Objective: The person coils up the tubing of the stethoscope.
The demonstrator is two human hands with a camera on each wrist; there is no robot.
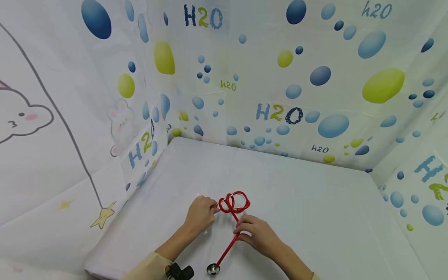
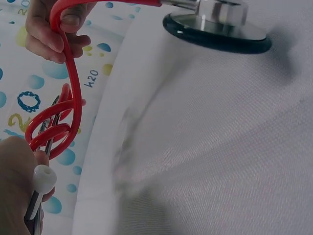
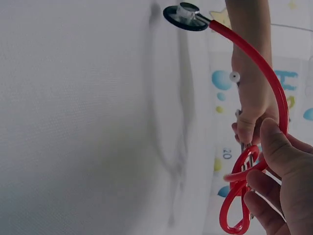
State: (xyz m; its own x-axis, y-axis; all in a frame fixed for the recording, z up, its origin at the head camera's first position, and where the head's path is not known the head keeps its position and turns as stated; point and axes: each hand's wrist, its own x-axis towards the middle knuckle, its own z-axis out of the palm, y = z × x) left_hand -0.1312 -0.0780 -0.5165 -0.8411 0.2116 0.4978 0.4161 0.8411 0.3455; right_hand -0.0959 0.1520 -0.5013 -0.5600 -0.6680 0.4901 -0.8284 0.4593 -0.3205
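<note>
A stethoscope with red tubing is held between both hands above the white surface. My left hand grips its metal ear tubes near the looped red tubing. A white ear tip sticks out past that hand in the left wrist view. Lower along the tube, my right hand pinches it between thumb and fingers. From there the tubing runs down to the silver chest piece, which has a dark rim. In the left wrist view, the chest piece appears just above the cloth.
A white cloth-covered table spreads under the hands. Printed curtains with blue and green drops stand behind and at the sides. A black device sits by the left sleeve.
</note>
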